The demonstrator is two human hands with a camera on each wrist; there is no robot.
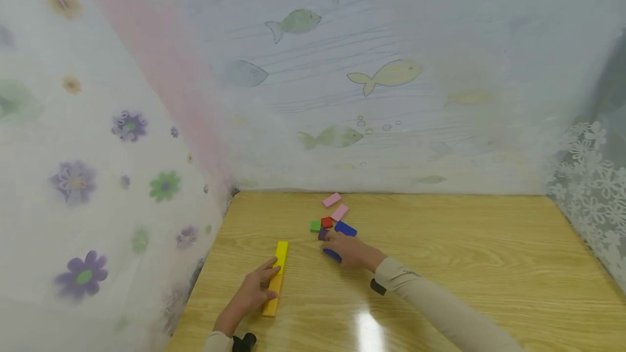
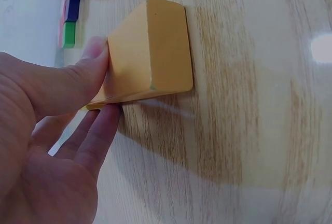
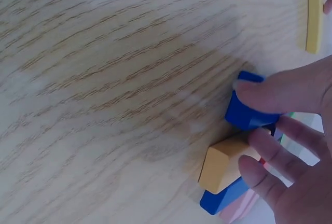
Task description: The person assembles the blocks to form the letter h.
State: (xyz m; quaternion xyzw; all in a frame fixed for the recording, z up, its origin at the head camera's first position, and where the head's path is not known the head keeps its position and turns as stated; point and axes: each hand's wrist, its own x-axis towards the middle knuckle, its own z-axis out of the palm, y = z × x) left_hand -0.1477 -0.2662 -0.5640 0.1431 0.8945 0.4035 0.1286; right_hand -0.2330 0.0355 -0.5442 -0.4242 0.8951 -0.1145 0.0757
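Observation:
An orange block (image 1: 270, 307) and a yellow block (image 1: 282, 250) lie end to end as one long bar on the table. My left hand (image 1: 252, 289) grips this bar from its left side; in the left wrist view the thumb lies on one face of the orange block (image 2: 150, 53) and fingers on the opposite face. Farther off, my right hand (image 1: 353, 251) pinches a blue block (image 3: 249, 107), thumb on its near face. Right beside those fingers sits another orange block (image 3: 220, 164), which the hand hides from the head view. A second blue block (image 1: 347, 228) lies just beyond it.
Close by the right hand are a purple block (image 1: 323, 234), a red block (image 1: 326, 222) and a green block (image 1: 315, 226). Two pink blocks (image 1: 339, 212) lie toward the wooden table's (image 1: 464, 243) back edge. A fish-patterned curtain (image 1: 391, 167) hangs behind it, a flowered one (image 1: 112, 221) at left.

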